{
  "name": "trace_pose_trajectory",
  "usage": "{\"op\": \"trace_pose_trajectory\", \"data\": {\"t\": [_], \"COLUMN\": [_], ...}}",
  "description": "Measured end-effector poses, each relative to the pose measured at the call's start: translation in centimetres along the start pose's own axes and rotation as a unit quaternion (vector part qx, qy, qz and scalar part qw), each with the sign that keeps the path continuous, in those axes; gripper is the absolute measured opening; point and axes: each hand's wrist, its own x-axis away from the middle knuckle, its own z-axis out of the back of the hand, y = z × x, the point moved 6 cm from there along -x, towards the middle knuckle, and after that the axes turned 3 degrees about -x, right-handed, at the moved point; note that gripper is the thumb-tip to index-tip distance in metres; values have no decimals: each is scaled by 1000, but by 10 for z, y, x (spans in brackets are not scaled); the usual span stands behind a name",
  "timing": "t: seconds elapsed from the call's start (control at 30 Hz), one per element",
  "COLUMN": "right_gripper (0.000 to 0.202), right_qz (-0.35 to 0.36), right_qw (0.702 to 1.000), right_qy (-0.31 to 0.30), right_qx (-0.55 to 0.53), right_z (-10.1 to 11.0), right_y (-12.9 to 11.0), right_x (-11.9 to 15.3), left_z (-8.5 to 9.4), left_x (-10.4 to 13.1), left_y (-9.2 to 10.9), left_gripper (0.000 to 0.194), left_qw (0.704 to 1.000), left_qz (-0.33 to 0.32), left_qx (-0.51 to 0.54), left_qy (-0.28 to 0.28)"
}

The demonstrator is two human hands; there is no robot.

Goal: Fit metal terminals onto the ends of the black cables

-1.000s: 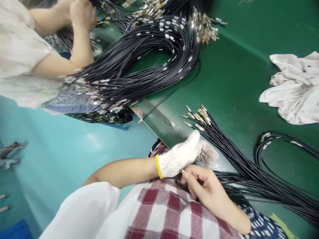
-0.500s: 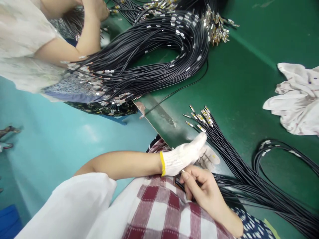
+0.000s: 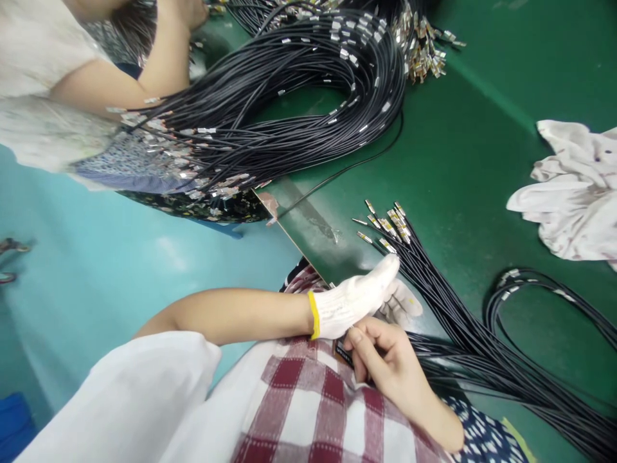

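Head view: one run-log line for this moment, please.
left hand: gloved, grip unclear; right hand: bare, pinching small tip; black cables: on green table

A crumpled white cloth (image 3: 573,193) lay on the green table (image 3: 482,154) at the right of the frame. A co-worker (image 3: 43,58) in a pale top was at the upper left, above the light-blue floor (image 3: 164,257).

Head-worn view; facing forward and down; table (image 3: 463,167) near.

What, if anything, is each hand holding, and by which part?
The right hand pinches a small piece near its visible end; the rest is hidden. Whether the gloved left hand holds anything cannot be told.
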Motion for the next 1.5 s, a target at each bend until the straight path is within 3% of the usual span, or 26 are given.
{"op": "trace_pose_trajectory", "data": {"t": [0.37,0.6,0.9,1.5], "right_gripper": [51,46,48,47], "right_qz": [-19,-23,-18,-3], "right_qw": [999,993,995,997], "right_qy": [0,-65,-29,-7], "right_qx": [-32,-91,-93,-76], "right_z": [0,0,0,-5], "right_y": [7,9,8,7], "right_x": [0,-2,3,5], "left_z": [2,1,-1,-4], "left_x": [-5,6,4,4], "left_y": [-5,3,0,-4], "left_gripper": [89,82,82,79], "left_qw": [1000,998,997,997], "left_qz": [-11,38,40,71], "left_qx": [-11,44,35,-9], "left_qy": [3,28,47,15]}}
